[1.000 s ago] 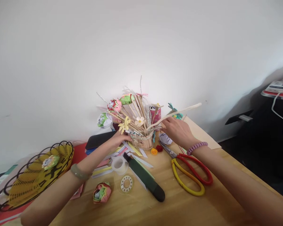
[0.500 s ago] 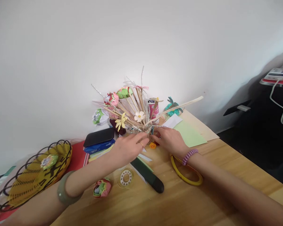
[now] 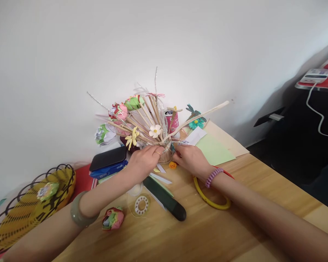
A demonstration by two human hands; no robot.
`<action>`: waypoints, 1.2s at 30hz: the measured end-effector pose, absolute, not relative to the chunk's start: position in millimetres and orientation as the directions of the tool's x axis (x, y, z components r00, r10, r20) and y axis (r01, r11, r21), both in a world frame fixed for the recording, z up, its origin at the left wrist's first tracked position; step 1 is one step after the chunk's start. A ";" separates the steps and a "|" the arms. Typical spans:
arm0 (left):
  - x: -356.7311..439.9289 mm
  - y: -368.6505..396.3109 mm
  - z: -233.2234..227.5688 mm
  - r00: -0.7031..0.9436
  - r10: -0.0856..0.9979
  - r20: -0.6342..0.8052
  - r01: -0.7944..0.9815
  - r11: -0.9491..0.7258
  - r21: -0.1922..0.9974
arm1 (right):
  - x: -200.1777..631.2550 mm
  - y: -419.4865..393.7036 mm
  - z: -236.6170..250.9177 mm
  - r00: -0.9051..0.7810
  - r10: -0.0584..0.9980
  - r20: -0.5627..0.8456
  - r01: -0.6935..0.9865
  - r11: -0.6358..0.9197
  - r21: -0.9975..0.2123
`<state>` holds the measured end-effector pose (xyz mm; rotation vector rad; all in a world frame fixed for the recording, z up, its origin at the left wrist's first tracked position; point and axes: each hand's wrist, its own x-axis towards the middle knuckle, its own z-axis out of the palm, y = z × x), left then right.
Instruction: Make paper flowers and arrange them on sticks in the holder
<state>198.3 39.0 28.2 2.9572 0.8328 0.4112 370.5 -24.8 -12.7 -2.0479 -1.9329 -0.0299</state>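
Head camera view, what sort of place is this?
Likely a home craft desk: a wooden table against a plain wall, both hands at a small pot of paper flowers on sticks, with scissors and a tape roll beside it.

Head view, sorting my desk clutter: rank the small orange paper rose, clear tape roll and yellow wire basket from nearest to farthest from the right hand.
1. Orange paper rose, just left of the right hand.
2. Clear tape roll, front left.
3. Yellow wire basket, far left edge.
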 end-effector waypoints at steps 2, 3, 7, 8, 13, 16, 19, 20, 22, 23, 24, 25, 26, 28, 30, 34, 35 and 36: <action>198.6 40.0 27.4 0.835 0.498 0.235 0.499 -0.865 0.056 | 371.1 -24.6 -13.5 0.081 0.969 0.232 0.975 -0.029 -0.219; 198.4 40.4 26.9 0.841 0.488 0.232 0.496 -0.868 0.031 | 371.2 -24.7 -13.6 0.080 0.970 0.230 0.975 -0.029 -0.219; 197.7 41.7 25.5 0.858 0.457 0.235 0.480 -0.876 -0.050 | 371.8 -25.6 -12.9 0.086 0.972 0.220 0.975 -0.037 -0.218; 197.6 41.9 25.2 0.863 0.444 0.241 0.472 -0.878 -0.075 | 372.0 -25.7 -12.6 0.091 0.972 0.216 0.975 -0.043 -0.218; 197.3 43.6 23.1 0.893 0.322 0.314 0.405 -0.880 -0.250 | 372.3 -25.5 -12.2 0.139 0.973 0.186 0.970 -0.096 -0.224; 197.1 44.8 21.1 0.895 0.225 0.386 0.367 -0.863 -0.348 | 371.5 -24.8 -10.4 0.173 0.970 0.169 0.961 -0.128 -0.246; 197.6 45.3 19.9 0.891 0.150 0.429 0.338 -0.850 -0.404 | 371.1 -27.1 -4.0 0.211 0.963 0.167 0.944 -0.156 -0.289; 197.9 45.2 19.7 0.889 0.137 0.436 0.334 -0.847 -0.414 | 371.2 -29.6 -0.9 0.223 0.960 0.167 0.937 -0.164 -0.309; 198.4 44.9 20.0 0.888 0.128 0.441 0.332 -0.842 -0.425 | 372.0 -37.6 6.1 0.240 0.957 0.160 0.917 -0.170 -0.359; 198.4 44.8 20.4 0.890 0.129 0.437 0.332 -0.841 -0.427 | 372.6 -43.3 9.6 0.243 0.958 0.151 0.905 -0.168 -0.390; 198.3 44.8 20.9 0.893 0.133 0.429 0.331 -0.842 -0.426 | 373.5 -49.9 12.8 0.242 0.960 0.139 0.892 -0.163 -0.423; 197.9 45.0 21.6 0.899 0.142 0.415 0.329 -0.844 -0.424 | 374.5 -57.1 15.7 0.236 0.964 0.123 0.875 -0.156 -0.459; 197.2 45.3 22.4 0.906 0.152 0.394 0.325 -0.848 -0.419 | 375.8 -64.8 18.0 0.227 0.968 0.106 0.855 -0.147 -0.497; 195.3 46.0 24.3 0.922 0.172 0.346 0.311 -0.862 -0.401 | 378.8 -80.4 21.0 0.200 0.978 0.061 0.809 -0.130 -0.574; 192.9 45.8 26.5 0.929 0.191 0.317 0.304 -0.882 -0.359 | 381.9 -95.1 22.2 0.147 0.989 0.009 0.759 -0.107 -0.642; 188.8 33.0 35.4 0.868 0.325 0.374 0.353 -0.936 -0.006 | 382.9 -118.7 24.4 0.019 0.998 -0.066 0.479 -0.067 -0.875; 187.9 26.1 39.2 0.832 0.406 0.378 0.365 -0.914 0.176 | 381.2 -123.1 26.2 0.001 0.998 -0.059 0.412 -0.054 -0.910; 186.7 17.7 43.7 0.789 0.507 0.348 0.371 -0.844 0.388 | 378.6 -126.8 28.6 -0.014 0.999 -0.046 0.371 -0.038 -0.928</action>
